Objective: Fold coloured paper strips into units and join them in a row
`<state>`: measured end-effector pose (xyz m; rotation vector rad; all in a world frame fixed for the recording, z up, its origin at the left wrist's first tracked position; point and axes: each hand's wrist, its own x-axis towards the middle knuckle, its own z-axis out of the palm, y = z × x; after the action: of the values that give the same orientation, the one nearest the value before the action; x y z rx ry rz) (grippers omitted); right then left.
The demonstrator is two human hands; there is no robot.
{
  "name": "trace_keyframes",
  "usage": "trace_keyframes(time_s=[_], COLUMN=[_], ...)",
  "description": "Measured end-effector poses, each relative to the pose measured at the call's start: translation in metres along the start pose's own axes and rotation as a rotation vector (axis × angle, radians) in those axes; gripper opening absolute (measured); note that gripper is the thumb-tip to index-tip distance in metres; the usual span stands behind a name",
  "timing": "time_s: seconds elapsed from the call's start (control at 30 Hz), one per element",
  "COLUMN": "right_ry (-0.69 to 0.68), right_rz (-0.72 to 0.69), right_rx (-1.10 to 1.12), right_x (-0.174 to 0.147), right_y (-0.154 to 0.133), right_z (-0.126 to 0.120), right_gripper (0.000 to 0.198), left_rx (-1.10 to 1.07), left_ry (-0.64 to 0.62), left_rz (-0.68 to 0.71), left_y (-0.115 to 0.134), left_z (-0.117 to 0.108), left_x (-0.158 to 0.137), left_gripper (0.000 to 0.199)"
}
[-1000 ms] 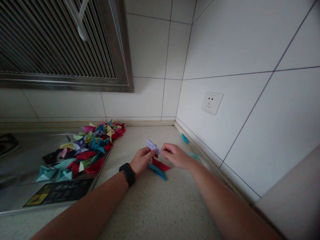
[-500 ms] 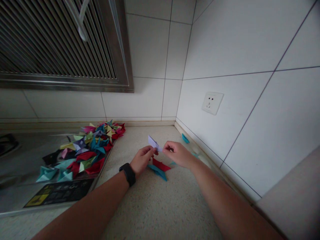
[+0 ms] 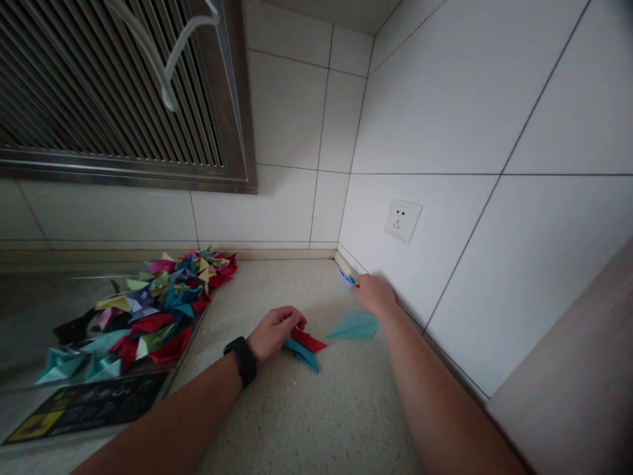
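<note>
My left hand is low over the counter, its fingers closed on the near-left end of a red folded paper. Against that lies a blue folded paper. Over by the right wall, my right hand pinches a small purple folded paper, partly hidden by the fingers. A small blue folded paper is right at those fingertips. Between the two hands a flat, pointed teal paper rests on the counter, one end beneath the right forearm.
Many colourful folded papers are heaped on the steel cooktop at left. A range hood hangs above it. The tiled right wall carries a power socket and borders the counter.
My hands have parted. The right one has carried the purple paper to the wall edge beside the small blue one, while the left has come down onto the red paper. The view has shifted slightly.
</note>
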<state>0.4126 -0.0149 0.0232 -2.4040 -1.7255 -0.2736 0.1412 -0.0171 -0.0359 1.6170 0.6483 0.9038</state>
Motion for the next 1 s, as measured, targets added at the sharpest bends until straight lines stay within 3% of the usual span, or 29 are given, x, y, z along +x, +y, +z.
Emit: trace_keyframes(time_s=[0.33, 1.0], right_ry=[-0.044, -0.075], right_rz=[0.031, 0.08], right_rx=[-0.081, -0.174], right_x=[0.006, 0.003], right_y=[-0.002, -0.007], right_z=[0.009, 0.011], right_gripper=[0.031, 0.032], left_rx=[-0.016, 0.043], left_ry=[-0.032, -0.04], left_rz=[-0.051, -0.022], left_y=[0.003, 0.001], left_z=[0.003, 0.003], left_x=[-0.001, -0.001], left_gripper=[0.036, 0.038])
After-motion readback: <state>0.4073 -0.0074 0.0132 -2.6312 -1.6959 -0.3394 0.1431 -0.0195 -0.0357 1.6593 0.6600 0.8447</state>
